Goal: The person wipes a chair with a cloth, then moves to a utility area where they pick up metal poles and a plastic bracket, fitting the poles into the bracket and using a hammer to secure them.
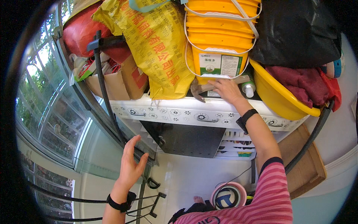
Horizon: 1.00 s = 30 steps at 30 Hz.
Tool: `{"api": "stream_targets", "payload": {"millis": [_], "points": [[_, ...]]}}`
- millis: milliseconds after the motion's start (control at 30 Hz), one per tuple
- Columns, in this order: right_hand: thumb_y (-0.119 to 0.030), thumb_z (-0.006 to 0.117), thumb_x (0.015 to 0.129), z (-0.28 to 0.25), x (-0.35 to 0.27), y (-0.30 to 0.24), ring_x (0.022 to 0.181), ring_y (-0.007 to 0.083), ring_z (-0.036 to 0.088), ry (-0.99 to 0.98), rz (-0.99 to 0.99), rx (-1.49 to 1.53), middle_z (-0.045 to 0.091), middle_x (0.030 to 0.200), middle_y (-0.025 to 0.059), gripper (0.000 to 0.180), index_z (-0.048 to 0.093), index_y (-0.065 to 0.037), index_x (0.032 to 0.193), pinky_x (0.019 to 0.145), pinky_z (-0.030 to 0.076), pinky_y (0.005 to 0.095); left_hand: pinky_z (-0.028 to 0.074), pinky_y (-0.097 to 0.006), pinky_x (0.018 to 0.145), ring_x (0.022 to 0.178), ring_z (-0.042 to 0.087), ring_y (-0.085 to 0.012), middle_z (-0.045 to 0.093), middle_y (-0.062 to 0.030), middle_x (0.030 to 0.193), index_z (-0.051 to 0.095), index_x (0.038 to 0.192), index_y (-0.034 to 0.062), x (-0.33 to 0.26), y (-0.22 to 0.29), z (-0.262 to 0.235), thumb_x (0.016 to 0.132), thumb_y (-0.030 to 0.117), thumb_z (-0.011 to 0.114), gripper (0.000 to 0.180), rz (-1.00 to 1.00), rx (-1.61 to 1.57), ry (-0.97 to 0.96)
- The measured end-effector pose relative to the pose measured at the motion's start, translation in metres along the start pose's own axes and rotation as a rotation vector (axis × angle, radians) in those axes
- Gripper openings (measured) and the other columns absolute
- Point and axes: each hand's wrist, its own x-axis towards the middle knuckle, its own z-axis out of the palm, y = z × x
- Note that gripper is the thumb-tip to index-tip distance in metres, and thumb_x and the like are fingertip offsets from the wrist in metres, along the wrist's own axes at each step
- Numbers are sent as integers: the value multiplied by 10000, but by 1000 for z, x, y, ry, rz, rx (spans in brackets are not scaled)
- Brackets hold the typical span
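Clutter crowds the top of a white patterned cabinet point(179, 112) in the head view, the only view here. The right hand point(226, 90) reaches up onto that top, palm down, fingers bent over the brown curved handle of a tool point(197, 90) that lies at the foot of a stack of yellow buckets point(220, 33). The grip looks partly curled on the handle, but whether the fingers have truly pinched it cannot be told from this angle. Just right of the hand stands a small spray can with a white cap point(248, 87), touching or nearly touching the knuckles. The tool itself rests on the cabinet top, between the large yellow printed sack point(156, 44) on its left and the spray can on its right.

A yellow basin point(278, 97) holding dark red cloth point(302, 84) sits further right, with a black bag point(296, 31) piled above it. Left of the sack are a brown cardboard box point(119, 80) and a red bundle point(80, 31).

The left hand point(131, 164) hangs lower, well apart from the cabinet top, fingers spread wide and holding nothing, beside a dark slanted metal pole point(106, 100) near the window. Both wrists wear black bands; the right arm has a pink striped sleeve point(272, 194). A roll of tape point(228, 195) lies on the floor below.
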Motion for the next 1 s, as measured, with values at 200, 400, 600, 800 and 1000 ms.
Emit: {"api": "stream_targets", "payload": {"millis": [200, 400, 600, 800, 1000], "points": [[-278, 561, 819, -3, -5, -11, 1033, 230, 520, -13, 47, -23, 581, 1072, 66, 378, 553, -155, 1176, 955, 311, 402, 347, -376, 981, 1157, 441, -335, 473, -181, 1227, 406, 1250, 5, -14, 2, -3, 756, 28, 627, 541, -44, -12, 3], [-307, 571, 812, -10, -14, -17, 1119, 224, 453, 71, -13, -122, 542, 1154, 73, 437, 522, -113, 1200, 983, 284, 386, 303, -345, 1017, 1191, 435, -252, 487, -131, 1244, 398, 1279, 20, -28, 5, -7, 768, -1, 609, 553, -78, -38, 8], [-287, 580, 813, -13, -25, -18, 1140, 292, 435, 39, 83, -146, 498, 1222, 119, 469, 484, -118, 1241, 986, 317, 415, 314, -350, 998, 1185, 439, -246, 488, -124, 1250, 403, 1284, 34, -35, 3, -2, 785, 24, 612, 541, -54, -68, 20], [-236, 571, 834, -61, -69, -38, 1011, 279, 521, 248, 4, -49, 542, 1100, 129, 335, 542, -63, 1120, 862, 421, 366, 289, -376, 1026, 1213, 419, -207, 490, -95, 1274, 386, 1321, 74, -55, 7, 13, 826, 77, 608, 543, -64, -170, -38], [-136, 605, 762, -138, -140, -128, 1018, 361, 507, 155, 104, 272, 530, 1085, 200, 353, 563, -12, 1090, 886, 417, 388, 315, -343, 1012, 1164, 460, -180, 525, -89, 1221, 420, 1296, 59, -110, 8, 17, 837, 67, 603, 494, -27, -263, -92]]}}
